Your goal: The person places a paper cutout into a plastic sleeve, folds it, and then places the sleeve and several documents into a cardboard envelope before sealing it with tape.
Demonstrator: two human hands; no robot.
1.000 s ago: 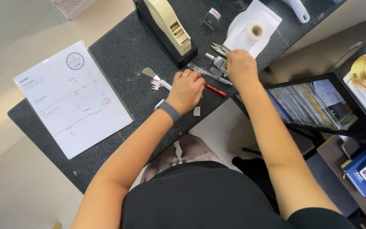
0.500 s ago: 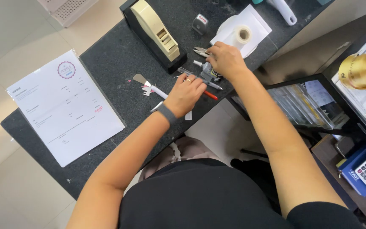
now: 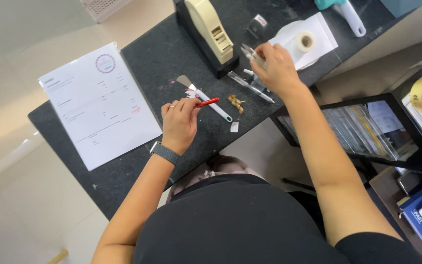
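Left hand (image 3: 179, 122) pinches red pen (image 3: 207, 102) above dark counter (image 3: 152, 58), near white knife (image 3: 206, 98). Right hand (image 3: 275, 68) closed on clear pens (image 3: 251, 54), beside tape dispenser (image 3: 206, 32).

The person wears a black top with no sleeves that fills the bottom middle of the picture. Both arms are bare from the shoulder down. On the wrist of the left hand (image 3: 179, 122), left of the middle of the picture, sits a grey band (image 3: 165, 153), like a watch strap. A thin ring (image 3: 171, 106) shines on one finger of that hand. The right hand (image 3: 275, 68), near the top middle, shows no ring and no band.
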